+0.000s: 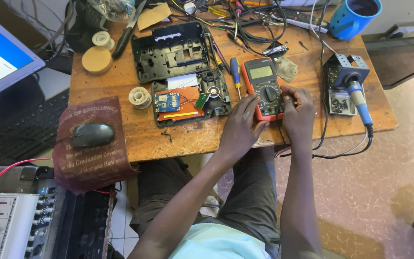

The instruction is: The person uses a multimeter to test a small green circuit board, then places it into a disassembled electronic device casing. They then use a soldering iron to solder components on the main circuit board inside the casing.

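Observation:
An orange multimeter point(263, 79) with a grey screen and black dial lies on the wooden table point(188, 136). My left hand point(240, 125) rests against its left lower side, fingers steadying the case. My right hand point(297, 111) touches its right lower side, fingertips near the dial and the lead sockets. Left of the meter lies an opened device with an orange circuit board point(180, 104) and a black plastic shell point(171, 50) above it.
A soldering iron with a blue handle point(359, 98) sits in its stand at the right. A blue cup point(354, 17) stands at the back right. Tangled wires, screwdrivers point(235, 72) and solder spools point(140, 97) lie about. A black mouse point(92, 135) rests on a maroon pad.

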